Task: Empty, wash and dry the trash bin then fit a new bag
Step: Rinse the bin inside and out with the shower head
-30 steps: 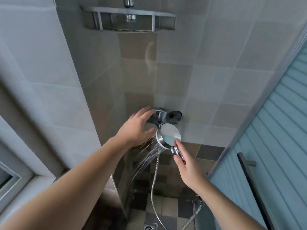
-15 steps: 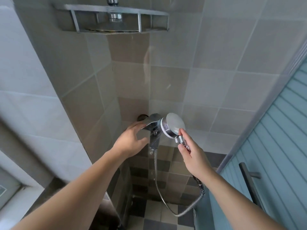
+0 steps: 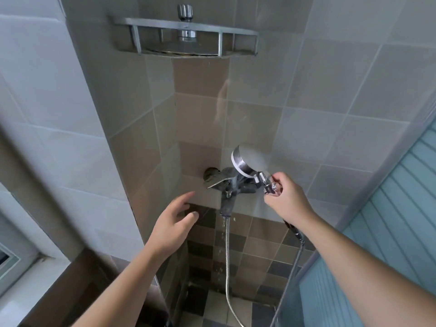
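My right hand (image 3: 286, 199) grips the handle of a chrome hand shower (image 3: 247, 161), holding its round head up beside the wall-mounted mixer tap (image 3: 226, 182). No spray leaves the head; a few drops fall below the tap. My left hand (image 3: 174, 223) hovers open, fingers spread, below and left of the tap lever, touching nothing. The metal hose (image 3: 227, 256) hangs from the tap down toward the floor. The trash bin is not in view.
A metal corner shelf (image 3: 186, 38) with a chrome overhead fitting sits high on the tiled wall. A blue panelled door (image 3: 396, 220) stands at the right. A window frame (image 3: 14, 258) and ledge lie at the lower left. Checkered floor tiles show below.
The spray has stopped. My left hand has let go of the tap lever and dropped away to the left. My right hand has raised the shower head to the right of the tap.
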